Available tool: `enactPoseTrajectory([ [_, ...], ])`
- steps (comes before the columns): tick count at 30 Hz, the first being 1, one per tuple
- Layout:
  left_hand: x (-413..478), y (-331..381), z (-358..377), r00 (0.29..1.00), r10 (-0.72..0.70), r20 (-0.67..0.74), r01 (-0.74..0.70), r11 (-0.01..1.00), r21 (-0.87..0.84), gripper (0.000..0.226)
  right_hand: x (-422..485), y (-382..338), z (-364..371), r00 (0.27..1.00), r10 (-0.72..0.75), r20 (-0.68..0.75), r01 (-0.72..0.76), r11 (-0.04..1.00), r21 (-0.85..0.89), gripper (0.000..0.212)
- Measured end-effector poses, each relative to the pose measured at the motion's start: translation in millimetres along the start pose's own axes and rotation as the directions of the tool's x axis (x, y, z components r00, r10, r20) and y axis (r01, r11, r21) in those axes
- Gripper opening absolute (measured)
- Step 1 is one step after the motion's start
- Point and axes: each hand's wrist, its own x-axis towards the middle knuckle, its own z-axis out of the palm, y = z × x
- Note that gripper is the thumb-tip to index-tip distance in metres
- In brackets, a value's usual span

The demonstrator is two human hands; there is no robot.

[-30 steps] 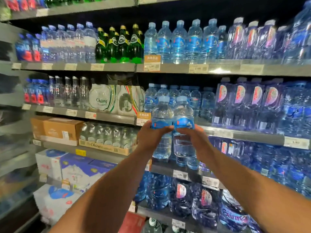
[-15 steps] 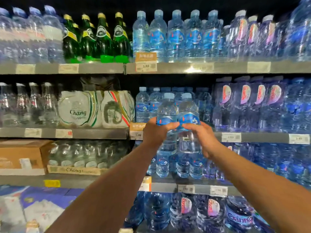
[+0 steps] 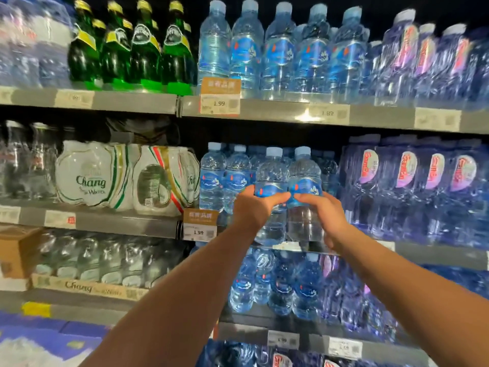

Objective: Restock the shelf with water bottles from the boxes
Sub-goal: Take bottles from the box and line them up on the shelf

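Your left hand is wrapped around the left water bottle, fingers curled across the lower edge of its blue label, and your right hand grips the right water bottle the same way. The two bottles stand upright and side by side, their sides touching, and your fingertips nearly meet between them. You hold them at the front of the middle shelf, with their bases right at its grey front lip; you cannot tell from this angle whether they rest on it or hang just above. Just to their left on that shelf stands a row of matching blue-labelled bottles, and to their right is a block of bottles with pink labels. An orange price tag is clipped to the shelf edge near your left wrist. Further left on this level sit wrapped Chang water packs. On the shelf above, green glass bottles stand beside a line of larger blue-labelled bottles. Below your forearms, more small water bottles fill the next shelf down, and a cardboard box sits at the far left.
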Motion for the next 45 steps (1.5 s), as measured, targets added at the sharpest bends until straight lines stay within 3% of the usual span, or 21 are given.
enactPoseTrajectory([
  [3,9.2,-1.9,8.0,1.0,-0.004,-0.024,0.004,1.0,0.013,0.057,13.0,3.3,-2.4,1.0,-0.018,-0.025,0.018,1.0,-0.007,0.079],
  [7,23.8,-0.9,11.3,0.997,0.041,-0.063,-0.041,0.999,-0.008,0.085,29.9,0.1,1.5,0.998,-0.055,-0.044,0.055,0.998,0.004,0.037],
  [9,36.0,-0.1,12.0,0.997,0.033,-0.075,-0.032,0.999,0.013,0.075,38.9,-0.1,4.9,0.996,-0.066,-0.062,0.067,0.997,0.025,0.024],
  [11,49.1,3.8,10.5,0.996,0.031,-0.083,-0.026,0.998,0.058,0.047,47.9,-1.1,7.7,0.995,-0.066,-0.075,0.069,0.997,0.035,0.034],
  [12,56.5,4.2,10.4,0.996,0.039,-0.085,-0.033,0.996,0.078,0.043,51.7,-2.5,10.1,0.994,-0.064,-0.086,0.066,0.998,0.024,0.043],
  [15,74.6,-2.8,8.6,0.99,0.101,-0.095,-0.085,0.983,0.161,0.054,65.9,0.2,14.9,0.994,-0.059,-0.089,0.062,0.998,0.025,0.054],
  [18,79.4,-15.2,7.4,0.991,0.093,-0.101,-0.071,0.977,0.199,0.056,80.0,14.3,17.2,0.995,-0.03,-0.098,0.034,0.999,0.039,0.095],
  [19,80.8,-19.9,8.7,0.994,0.067,-0.09,-0.044,0.97,0.24,0.062,84.4,18.9,16.7,0.996,-0.029,-0.084,0.032,0.999,0.038,0.087],
  [21,84.0,-28.6,10.7,0.993,0.073,-0.097,-0.04,0.951,0.308,0.082,84.1,22.5,17.0,0.996,-0.021,-0.089,0.024,0.999,0.03,0.042],
  [22,85.4,-31.2,11.6,0.991,0.082,-0.101,-0.043,0.941,0.335,0.087,86.3,26.3,15.0,0.996,-0.006,-0.084,0.009,0.999,0.039,0.033],
  [26,82.7,-40.7,19.8,0.976,0.169,-0.134,-0.105,0.915,0.389,0.092,94.2,37.7,12.4,0.998,-0.011,-0.062,0.012,1.0,0.014,0.062],
  [30,79.5,-48.2,24.9,0.935,0.314,-0.168,-0.2,0.855,0.479,0.088,103.7,47.6,6.6,0.999,0.03,-0.039,-0.035,0.989,-0.141,0.048],
  [33,81.3,-49.4,23.7,0.898,0.401,-0.179,-0.226,0.772,0.594,0.093,108.8,56.2,8.7,0.994,-0.006,-0.113,-0.026,0.96,-0.28,0.06],
  [37,77.0,-51.0,23.5,0.904,0.397,-0.161,-0.235,0.774,0.588,0.093,109.3,57.6,6.5,0.985,0.013,-0.17,-0.056,0.966,-0.252,0.062],
  [41,76.3,-52.5,24.0,0.893,0.392,-0.221,-0.214,0.802,0.557,0.08,110.7,59.7,4.0,0.978,0.01,-0.208,-0.058,0.972,-0.229,0.051],
  [45,76.1,-53.2,25.5,0.89,0.372,-0.264,-0.153,0.789,0.595,0.082,113.8,64.9,4.6,0.977,0.031,-0.212,-0.084,0.965,-0.248,0.05],
])
